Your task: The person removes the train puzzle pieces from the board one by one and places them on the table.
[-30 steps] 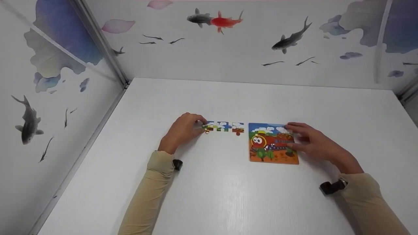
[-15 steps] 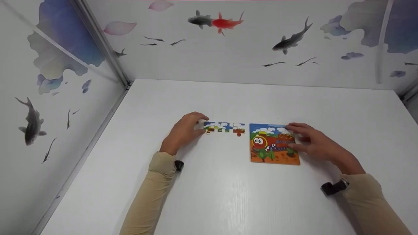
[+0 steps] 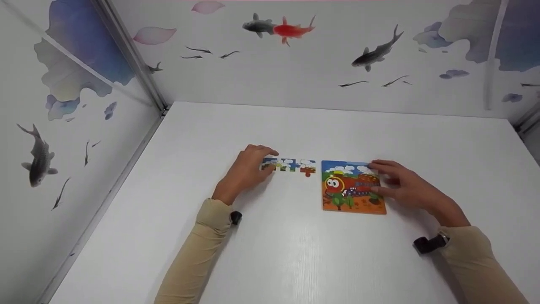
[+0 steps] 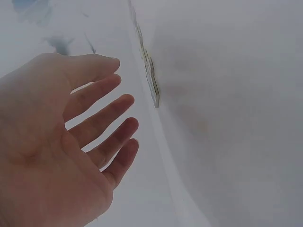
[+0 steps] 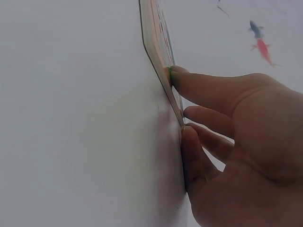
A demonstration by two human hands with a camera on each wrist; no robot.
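Small jigsaw pieces lie in a short row (image 3: 288, 164) left of the square jigsaw puzzle (image 3: 350, 198), which pictures a red cartoon train. In the head view, my left hand (image 3: 249, 169) overlaps the row's left end, thumb and forefinger apart. Its fingers are loosely spread in the left wrist view, a gap between them and the edge-on row of pieces (image 4: 152, 80). At the puzzle's right side my right hand (image 3: 407, 182) touches the upper right corner with a finger and the picture face with its thumb. In the right wrist view, other fingertips rest along the puzzle's edge (image 5: 158, 56).
A white table (image 3: 278, 253) bears everything. A printed wall (image 3: 295, 63) with fish stands behind it, and another wall (image 3: 84, 169) rises on the left. Tan sleeves cover both arms, with a dark strap (image 3: 431, 243) at the right wrist.
My left hand has moved rightward from beside the row's left end to over it, its thumb now overlapping the leftmost piece. The right hand and the square puzzle have stayed in place.
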